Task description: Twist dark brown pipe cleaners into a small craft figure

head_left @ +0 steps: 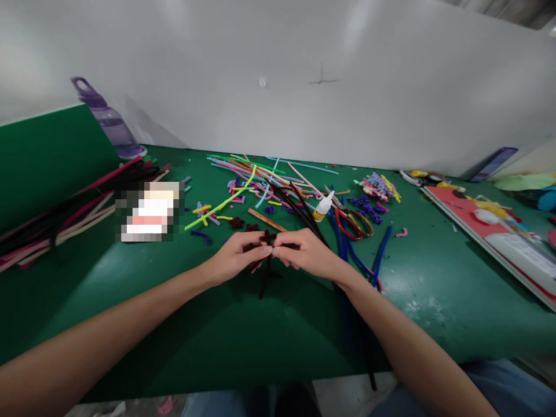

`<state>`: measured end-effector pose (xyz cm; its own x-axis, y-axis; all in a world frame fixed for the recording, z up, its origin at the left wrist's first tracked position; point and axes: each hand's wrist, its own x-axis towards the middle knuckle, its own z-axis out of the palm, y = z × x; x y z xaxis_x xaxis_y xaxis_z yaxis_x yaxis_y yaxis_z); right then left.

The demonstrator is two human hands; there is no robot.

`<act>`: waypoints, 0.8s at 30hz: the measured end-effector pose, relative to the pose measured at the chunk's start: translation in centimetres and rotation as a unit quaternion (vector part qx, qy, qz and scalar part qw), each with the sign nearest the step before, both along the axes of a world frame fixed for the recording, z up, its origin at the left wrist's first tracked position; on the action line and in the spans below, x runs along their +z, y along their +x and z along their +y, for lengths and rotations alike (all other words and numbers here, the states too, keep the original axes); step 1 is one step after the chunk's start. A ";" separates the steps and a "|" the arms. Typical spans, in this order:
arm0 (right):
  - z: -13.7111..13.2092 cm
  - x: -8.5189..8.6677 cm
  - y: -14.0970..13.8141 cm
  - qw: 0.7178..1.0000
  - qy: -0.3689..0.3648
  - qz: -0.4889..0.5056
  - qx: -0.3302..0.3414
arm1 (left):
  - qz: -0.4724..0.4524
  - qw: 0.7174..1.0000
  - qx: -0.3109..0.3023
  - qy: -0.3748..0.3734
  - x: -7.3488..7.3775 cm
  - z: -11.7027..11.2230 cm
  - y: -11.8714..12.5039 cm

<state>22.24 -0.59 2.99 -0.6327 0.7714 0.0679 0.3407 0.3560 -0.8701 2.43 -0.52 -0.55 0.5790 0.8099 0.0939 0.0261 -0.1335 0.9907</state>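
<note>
Between my two hands, just above the green table, is a dark brown pipe cleaner bent into small loops, with a straight tail hanging below. My left hand pinches it from the left, thumb against fingers. From the right, my right hand grips the same piece, and the fingertips of both hands meet. Fingers hide part of the shape. Just beyond the left hand lies a small brown looped flower. A patterned stick rests behind the hands, near long dark brown pipe cleaners.
A glue bottle and red-handled scissors lie right of centre, near blue pipe cleaners. Coloured pipe cleaners spread along the back. A purple water bottle stands at left; a red-and-white book lies at right.
</note>
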 end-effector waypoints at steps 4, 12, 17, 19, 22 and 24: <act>0.3 -0.4 0.1 0.991 -0.125 0.042 0.014 | 0.024 0.999 -0.007 0.020 0.1 0.0 0.0; 0.9 -1.2 0.2 0.965 -0.240 0.092 0.043 | 0.059 0.997 -0.023 0.049 0.7 0.0 0.1; 0.8 -1.3 -0.1 0.967 -0.233 0.094 0.048 | 0.030 0.999 -0.030 0.012 0.6 0.1 0.1; 0.7 -1.4 -0.2 0.968 -0.225 0.096 0.054 | 0.025 0.999 -0.032 0.003 0.6 0.1 0.2; 0.8 -1.6 -0.2 0.969 -0.221 0.097 0.059 | 0.026 0.999 -0.035 -0.001 0.6 0.1 0.2; 0.8 -1.6 -0.2 0.969 -0.218 0.096 0.060 | 0.027 0.999 -0.035 -0.003 0.7 0.0 0.2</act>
